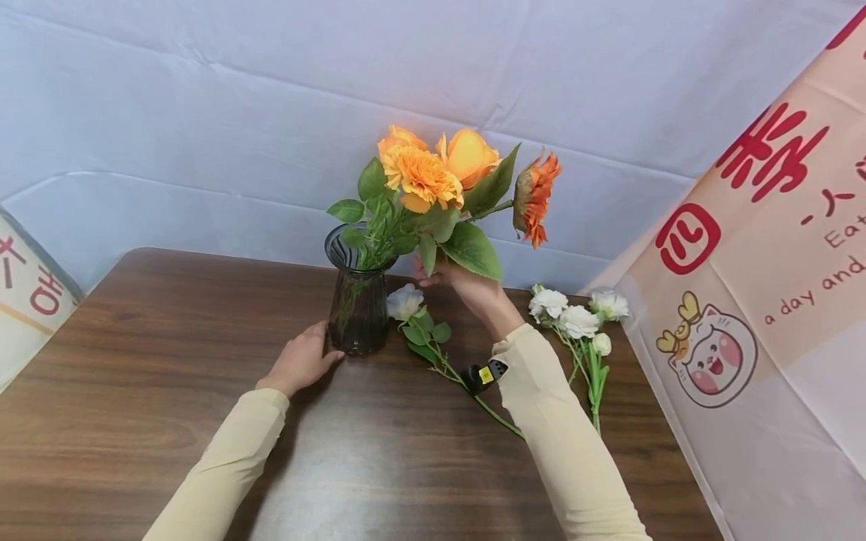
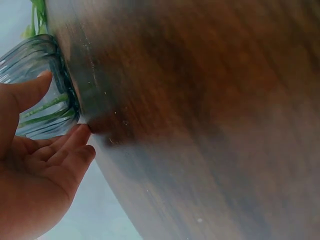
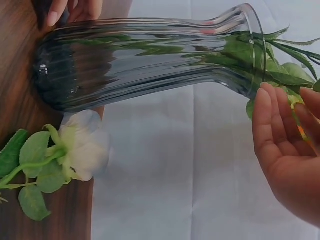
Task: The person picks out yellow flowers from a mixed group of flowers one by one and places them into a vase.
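Note:
A dark ribbed glass vase [image 1: 357, 308] [image 2: 35, 75] [image 3: 140, 60] stands on the brown wooden table [image 1: 135, 406]. It holds orange flowers [image 1: 422, 176] with green leaves. My left hand [image 1: 302, 363] [image 2: 40, 170] lies on the table, thumb and straight fingers touching the vase's base. My right hand [image 1: 453, 282] [image 3: 285, 145] is raised beside the vase's rim, fingers nearly straight and close together, touching the leaves under the blooms. A single white flower [image 1: 404, 302] [image 3: 85, 145] on a leafy stem lies on the table between vase and right arm.
A bunch of white flowers [image 1: 575, 319] lies to the right of my right arm. A printed banner [image 1: 758, 300] slopes up along the table's right edge, and another [image 1: 27, 293] stands at the left. White cloth [image 1: 203, 113] hangs behind the table.

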The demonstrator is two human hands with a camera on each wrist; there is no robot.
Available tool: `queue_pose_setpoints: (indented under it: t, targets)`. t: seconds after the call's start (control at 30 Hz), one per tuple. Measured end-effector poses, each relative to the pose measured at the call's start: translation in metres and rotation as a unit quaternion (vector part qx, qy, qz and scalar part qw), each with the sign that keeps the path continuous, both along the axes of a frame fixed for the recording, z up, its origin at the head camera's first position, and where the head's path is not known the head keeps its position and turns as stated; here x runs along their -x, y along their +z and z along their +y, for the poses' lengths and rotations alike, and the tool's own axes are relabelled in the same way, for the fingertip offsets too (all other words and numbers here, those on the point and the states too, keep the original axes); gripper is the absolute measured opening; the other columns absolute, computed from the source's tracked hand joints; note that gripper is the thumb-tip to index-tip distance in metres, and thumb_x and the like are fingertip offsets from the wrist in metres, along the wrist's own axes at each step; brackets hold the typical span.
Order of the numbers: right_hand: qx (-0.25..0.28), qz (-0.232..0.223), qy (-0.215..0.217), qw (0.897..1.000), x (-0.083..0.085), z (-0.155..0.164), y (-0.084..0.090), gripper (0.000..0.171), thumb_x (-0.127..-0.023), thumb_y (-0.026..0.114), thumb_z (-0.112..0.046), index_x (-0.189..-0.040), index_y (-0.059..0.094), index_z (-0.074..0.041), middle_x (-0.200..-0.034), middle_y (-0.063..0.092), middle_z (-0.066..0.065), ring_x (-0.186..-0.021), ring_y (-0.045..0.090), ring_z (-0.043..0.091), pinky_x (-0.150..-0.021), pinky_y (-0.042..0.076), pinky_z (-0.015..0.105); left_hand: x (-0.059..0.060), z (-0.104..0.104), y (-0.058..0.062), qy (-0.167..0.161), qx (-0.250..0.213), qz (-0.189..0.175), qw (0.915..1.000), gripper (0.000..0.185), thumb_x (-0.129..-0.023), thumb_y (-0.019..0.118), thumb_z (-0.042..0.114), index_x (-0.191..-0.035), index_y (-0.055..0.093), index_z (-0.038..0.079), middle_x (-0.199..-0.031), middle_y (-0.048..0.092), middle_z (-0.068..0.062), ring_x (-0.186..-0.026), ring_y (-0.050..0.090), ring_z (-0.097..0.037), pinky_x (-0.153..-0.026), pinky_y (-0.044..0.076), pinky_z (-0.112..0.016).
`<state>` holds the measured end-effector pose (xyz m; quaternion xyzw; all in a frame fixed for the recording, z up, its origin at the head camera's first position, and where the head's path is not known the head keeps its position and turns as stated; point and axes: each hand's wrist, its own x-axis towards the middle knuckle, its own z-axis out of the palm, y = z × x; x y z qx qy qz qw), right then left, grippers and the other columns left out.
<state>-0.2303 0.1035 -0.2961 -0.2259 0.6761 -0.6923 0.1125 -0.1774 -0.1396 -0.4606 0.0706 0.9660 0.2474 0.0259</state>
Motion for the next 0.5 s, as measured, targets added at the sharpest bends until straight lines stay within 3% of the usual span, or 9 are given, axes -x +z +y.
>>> queue_pose_setpoints:
  t: [0.13,0.3,0.5]
  targets:
    - [0.001,-0.013,-0.016,1.000,-0.002,0.005,-0.008,0.018,-0.085,0.048,0.011,-0.096,0.055,0.000,-0.078,0.060,0.010,-0.072,0.062,0.020,-0.075,0.051,0.048,-0.002,-0.001,-0.001,-0.004,-0.013,-0.007,0.9999,0.067,-0.090,0.059,0.025,-0.133,0.029,-0.017,-0.132,0.037,-0.034,-0.117,0.042,-0.046,-0.094,0.038,-0.053]
    - [0.002,-0.025,-0.031,0.999,-0.005,0.015,-0.021,0.016,-0.087,0.049,0.008,-0.103,0.052,0.009,-0.080,0.061,0.010,-0.072,0.063,0.021,-0.071,0.054,0.040,-0.006,-0.002,-0.002,-0.002,-0.024,-0.012,0.9997,0.069,-0.090,0.058,0.026,-0.134,0.026,-0.017,-0.134,0.034,-0.034,-0.119,0.039,-0.046,-0.096,0.035,-0.053]
    - [-0.060,-0.017,-0.071,0.995,-0.016,0.032,-0.032,0.025,-0.088,0.054,0.005,-0.110,0.051,0.014,-0.085,0.063,0.017,-0.073,0.064,0.023,-0.072,0.054,0.042,-0.012,-0.004,-0.003,-0.003,-0.032,-0.022,0.9993,0.072,-0.090,0.058,0.026,-0.136,0.022,-0.017,-0.137,0.029,-0.035,-0.122,0.034,-0.046,-0.098,0.032,-0.054]
